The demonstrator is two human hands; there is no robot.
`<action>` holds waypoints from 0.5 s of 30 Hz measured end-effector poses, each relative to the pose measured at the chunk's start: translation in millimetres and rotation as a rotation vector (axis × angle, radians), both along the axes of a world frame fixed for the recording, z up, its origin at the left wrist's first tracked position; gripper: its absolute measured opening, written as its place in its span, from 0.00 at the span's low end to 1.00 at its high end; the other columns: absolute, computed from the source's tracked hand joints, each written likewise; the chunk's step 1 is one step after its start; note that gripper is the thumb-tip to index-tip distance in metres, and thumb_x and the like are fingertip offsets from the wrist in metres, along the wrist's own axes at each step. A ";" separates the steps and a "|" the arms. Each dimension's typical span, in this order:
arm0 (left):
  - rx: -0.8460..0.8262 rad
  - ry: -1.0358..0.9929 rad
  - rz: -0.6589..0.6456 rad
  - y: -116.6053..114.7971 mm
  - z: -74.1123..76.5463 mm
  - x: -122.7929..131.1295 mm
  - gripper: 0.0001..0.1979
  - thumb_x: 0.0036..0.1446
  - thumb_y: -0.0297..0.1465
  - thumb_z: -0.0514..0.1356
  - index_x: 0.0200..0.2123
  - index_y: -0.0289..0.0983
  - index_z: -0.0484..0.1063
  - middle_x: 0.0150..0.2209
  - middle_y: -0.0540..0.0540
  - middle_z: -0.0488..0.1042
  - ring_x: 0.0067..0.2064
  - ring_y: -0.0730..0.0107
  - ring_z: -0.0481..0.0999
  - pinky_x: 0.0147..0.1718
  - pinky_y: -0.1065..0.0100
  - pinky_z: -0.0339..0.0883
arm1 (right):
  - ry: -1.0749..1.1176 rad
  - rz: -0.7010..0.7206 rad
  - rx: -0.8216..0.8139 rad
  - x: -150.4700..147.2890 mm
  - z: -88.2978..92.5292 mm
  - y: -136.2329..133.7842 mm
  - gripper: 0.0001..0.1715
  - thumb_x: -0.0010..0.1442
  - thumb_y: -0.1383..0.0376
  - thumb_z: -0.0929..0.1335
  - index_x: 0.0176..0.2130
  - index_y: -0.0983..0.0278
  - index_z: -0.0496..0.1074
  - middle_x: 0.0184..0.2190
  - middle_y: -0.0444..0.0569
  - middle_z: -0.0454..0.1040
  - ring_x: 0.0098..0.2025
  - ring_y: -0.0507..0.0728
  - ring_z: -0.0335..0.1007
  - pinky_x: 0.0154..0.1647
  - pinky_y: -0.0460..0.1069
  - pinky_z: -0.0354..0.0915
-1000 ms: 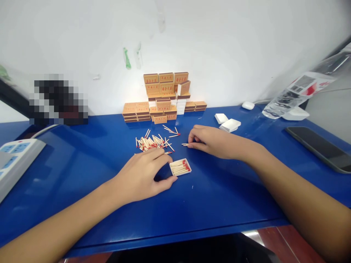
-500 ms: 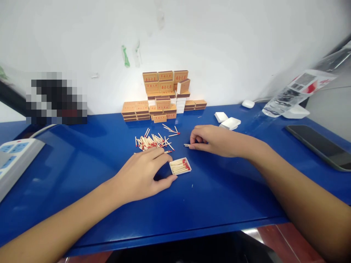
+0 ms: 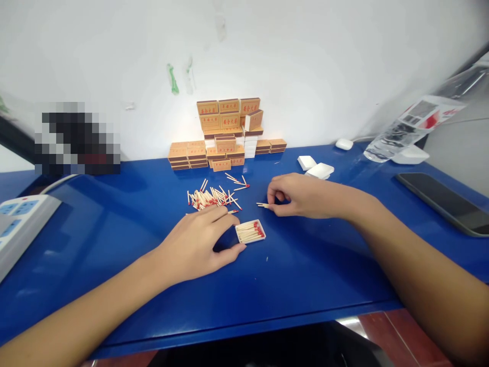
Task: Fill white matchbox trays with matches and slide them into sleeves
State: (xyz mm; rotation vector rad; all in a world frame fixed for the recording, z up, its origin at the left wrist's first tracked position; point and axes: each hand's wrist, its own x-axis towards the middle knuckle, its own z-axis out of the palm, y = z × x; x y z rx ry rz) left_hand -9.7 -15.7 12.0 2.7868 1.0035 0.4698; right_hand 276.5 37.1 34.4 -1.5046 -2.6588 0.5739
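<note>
A small white matchbox tray (image 3: 250, 241), partly filled with red-tipped matches (image 3: 250, 232), lies on the blue table. My left hand (image 3: 208, 237) grips its left end between thumb and fingers. To the right and slightly farther back, my right hand (image 3: 284, 196) pinches a few matches (image 3: 262, 205) whose pale ends point left; their heads are hidden by the fingers. Behind my left hand spreads a loose pile of matches (image 3: 210, 198), its near edge covered by the fingers. A few stray matches (image 3: 239, 182) rest just beyond the pile.
Stacked yellow matchboxes (image 3: 229, 122) stand against the wall. White trays (image 3: 320, 171) sit right of them. Farther right are a white case (image 3: 344, 144), a tilted water bottle (image 3: 397, 130) and a phone (image 3: 446, 204). A white power strip (image 3: 32, 219) lies at the left.
My right hand has shifted slightly right, away from the tray, with the matches still pinched. My left hand stays on the tray. The whole view has moved a little.
</note>
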 end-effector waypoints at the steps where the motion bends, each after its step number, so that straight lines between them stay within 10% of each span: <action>1: 0.002 0.001 -0.001 -0.1 -0.2 -0.1 0.13 0.67 0.40 0.63 0.48 0.37 0.76 0.42 0.44 0.77 0.39 0.64 0.77 0.35 0.63 0.71 | -0.006 0.002 0.009 -1.1 -0.6 0.4 0.04 0.59 0.62 0.71 0.34 0.60 0.77 0.35 0.48 0.77 0.34 0.56 0.68 0.34 0.52 0.61; 15: 0.022 -0.004 -0.010 -0.2 0.9 0.0 0.13 0.67 0.40 0.63 0.48 0.37 0.76 0.42 0.44 0.77 0.37 0.65 0.77 0.34 0.64 0.71 | 0.036 0.016 0.021 -7.0 1.7 -5.7 0.03 0.60 0.63 0.71 0.35 0.60 0.74 0.36 0.47 0.77 0.34 0.56 0.68 0.35 0.52 0.59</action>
